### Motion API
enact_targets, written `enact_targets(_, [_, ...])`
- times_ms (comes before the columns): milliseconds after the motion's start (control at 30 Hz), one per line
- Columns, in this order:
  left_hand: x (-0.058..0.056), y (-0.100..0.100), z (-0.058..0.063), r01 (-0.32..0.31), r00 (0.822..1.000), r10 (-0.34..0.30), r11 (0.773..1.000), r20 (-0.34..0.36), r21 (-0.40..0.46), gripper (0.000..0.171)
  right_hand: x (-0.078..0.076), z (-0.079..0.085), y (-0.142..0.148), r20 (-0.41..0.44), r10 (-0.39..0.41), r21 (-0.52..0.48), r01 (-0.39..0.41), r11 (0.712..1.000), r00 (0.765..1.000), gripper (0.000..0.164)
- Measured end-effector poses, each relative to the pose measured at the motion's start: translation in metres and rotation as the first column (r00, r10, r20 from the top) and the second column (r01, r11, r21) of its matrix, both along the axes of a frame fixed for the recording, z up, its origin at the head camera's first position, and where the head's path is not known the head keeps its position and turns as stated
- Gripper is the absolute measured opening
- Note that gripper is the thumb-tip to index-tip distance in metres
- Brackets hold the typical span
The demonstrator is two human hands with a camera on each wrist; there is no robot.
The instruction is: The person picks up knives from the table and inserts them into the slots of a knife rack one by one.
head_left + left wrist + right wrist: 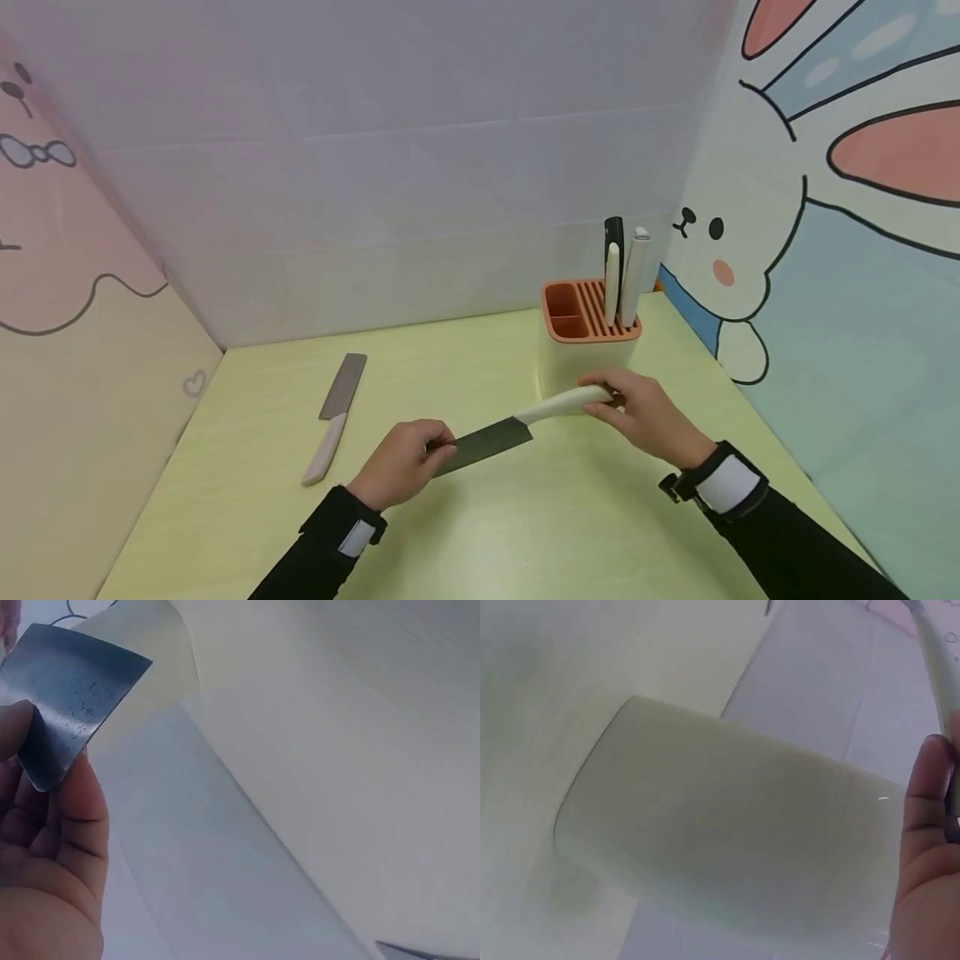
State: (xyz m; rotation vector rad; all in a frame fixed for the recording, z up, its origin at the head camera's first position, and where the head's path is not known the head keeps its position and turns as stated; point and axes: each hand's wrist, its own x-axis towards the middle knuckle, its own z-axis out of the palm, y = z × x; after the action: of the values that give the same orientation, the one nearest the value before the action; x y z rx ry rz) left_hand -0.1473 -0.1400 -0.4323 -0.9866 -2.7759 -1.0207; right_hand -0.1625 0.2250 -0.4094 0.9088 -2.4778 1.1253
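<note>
A kitchen knife [491, 442] with a broad dark blade and a pale handle is held up above the table between both hands. My left hand [408, 462] pinches the blade near its tip; in the left wrist view the thumb lies on the flat of the blade [82, 682]. The end of the handle [939, 667] is gripped between the thumb and fingers of my right hand [648, 417], just in front of the knife block. Another wide-bladed knife [337, 421] with a pale handle lies on the table to the left, apart from both hands.
At the back right stands a cream knife block [577, 367] with an orange slotted top [567, 327]. One black-handled knife [614, 229] and two white-handled items [634, 279] stand in its slots. Walls with cartoon prints border the pale yellow table [540, 533].
</note>
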Motion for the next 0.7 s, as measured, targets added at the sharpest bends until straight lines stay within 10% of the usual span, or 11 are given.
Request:
enact_targets(100, [0.004,0.006,0.004,-0.017,0.989,0.01,0.999,-0.151,-0.042,0.003,0.002,0.005,-0.002,0.212,0.022,-0.206,0.023,0.978,0.977,0.032])
enact_targets(233, [0.009,0.015,0.01,-0.02,0.941,-0.004,0.998,-0.338,-0.065,0.011,0.003,0.016,-0.009,0.464,0.1,-0.458,0.141,0.878,0.88,0.038])
enact_targets(400, [0.01,0.026,0.016,0.014,0.812,-0.038,0.999,-0.582,-0.045,0.016,0.007,0.034,-0.021,0.598,0.247,-0.675,0.313,0.669,0.763,0.054])
enact_targets(500, [0.011,0.033,0.019,0.004,0.735,-0.03,0.999,-0.677,-0.04,0.016,0.009,0.044,-0.03,0.602,0.302,-0.736,0.368,0.568,0.739,0.061])
enact_targets(600, [0.01,0.04,0.021,-0.019,0.683,-0.015,0.999,-0.731,-0.038,0.014,0.011,0.052,-0.04,0.593,0.298,-0.747,0.373,0.55,0.748,0.058])
enact_targets(700, [0.01,0.047,0.024,-0.045,0.639,-0.003,0.998,-0.77,-0.041,0.012,0.01,0.056,-0.051,0.583,0.254,-0.723,0.35,0.595,0.772,0.055])
